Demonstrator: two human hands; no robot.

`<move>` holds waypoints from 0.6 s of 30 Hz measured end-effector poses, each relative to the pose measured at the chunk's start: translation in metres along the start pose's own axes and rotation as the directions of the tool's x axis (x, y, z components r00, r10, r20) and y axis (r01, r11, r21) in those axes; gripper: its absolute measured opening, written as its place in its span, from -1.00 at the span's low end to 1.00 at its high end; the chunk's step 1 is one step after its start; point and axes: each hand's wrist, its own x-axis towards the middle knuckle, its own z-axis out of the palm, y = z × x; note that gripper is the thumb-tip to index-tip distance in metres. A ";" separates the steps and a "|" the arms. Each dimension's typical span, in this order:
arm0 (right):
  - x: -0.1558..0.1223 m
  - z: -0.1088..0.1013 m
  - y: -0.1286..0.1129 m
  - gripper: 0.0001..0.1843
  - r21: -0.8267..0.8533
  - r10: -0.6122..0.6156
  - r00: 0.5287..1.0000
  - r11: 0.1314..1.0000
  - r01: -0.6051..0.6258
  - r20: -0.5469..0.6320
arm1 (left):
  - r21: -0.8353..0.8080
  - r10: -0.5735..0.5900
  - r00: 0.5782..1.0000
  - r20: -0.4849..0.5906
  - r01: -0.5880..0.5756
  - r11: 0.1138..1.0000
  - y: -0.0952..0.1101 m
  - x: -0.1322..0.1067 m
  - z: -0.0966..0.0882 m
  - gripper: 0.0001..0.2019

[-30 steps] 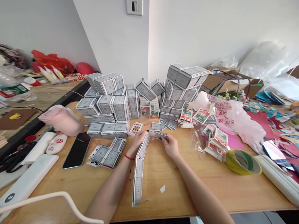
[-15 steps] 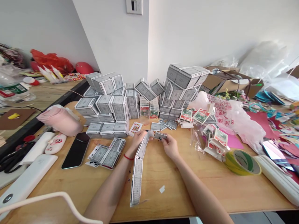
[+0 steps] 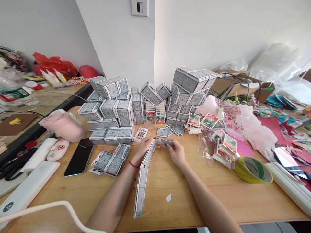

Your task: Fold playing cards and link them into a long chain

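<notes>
My left hand [image 3: 143, 148], a red string at its wrist, is closed on the upper end of a long jointed strip of folded playing cards [image 3: 142, 181]. The strip bends and hangs down toward the table's front edge. In my right hand [image 3: 178, 152] a folded playing card [image 3: 168, 141] is pinched, its left end against the strip's top. Whether the two are joined there I cannot tell. Just beyond my hands lie several loose cards [image 3: 171, 130] back up and a face card [image 3: 141, 133]. Left of my forearm rests a pile of folded cards [image 3: 114, 159].
Blocks built from cards [image 3: 110, 111] stand along the wall, more [image 3: 191, 81] at right. A phone [image 3: 79, 157] and white power bank [image 3: 29, 187] lie left. Card boxes [image 3: 225, 145], yellow tape [image 3: 252, 170] and plastic bags [image 3: 252, 124] are right. A paper scrap [image 3: 168, 197] lies in front.
The card in my right hand and the strip's top end have come together, closing the small gap. The strip's lower end has swung slightly left and nearer to me.
</notes>
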 end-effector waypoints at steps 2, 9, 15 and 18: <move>0.000 0.001 0.001 -0.81 0.028 -0.003 1.000 1.000 0.004 -0.014 | -0.003 -0.008 1.000 -0.003 0.008 1.000 -0.001 0.001 0.000 -0.81; -0.001 0.007 0.003 -0.81 0.143 0.006 1.000 0.990 -0.002 -0.028 | -0.047 -0.059 0.998 0.028 0.060 0.997 -0.001 -0.001 0.001 -0.79; -0.002 0.007 -0.005 -0.80 0.151 -0.007 1.000 0.989 0.009 -0.011 | -0.002 -0.073 0.997 0.021 0.073 0.997 0.002 -0.003 0.002 -0.77; -0.003 0.007 -0.007 -0.80 0.136 -0.030 1.000 0.990 0.030 -0.003 | 0.087 -0.066 0.998 0.006 0.065 0.994 0.005 -0.004 0.002 -0.76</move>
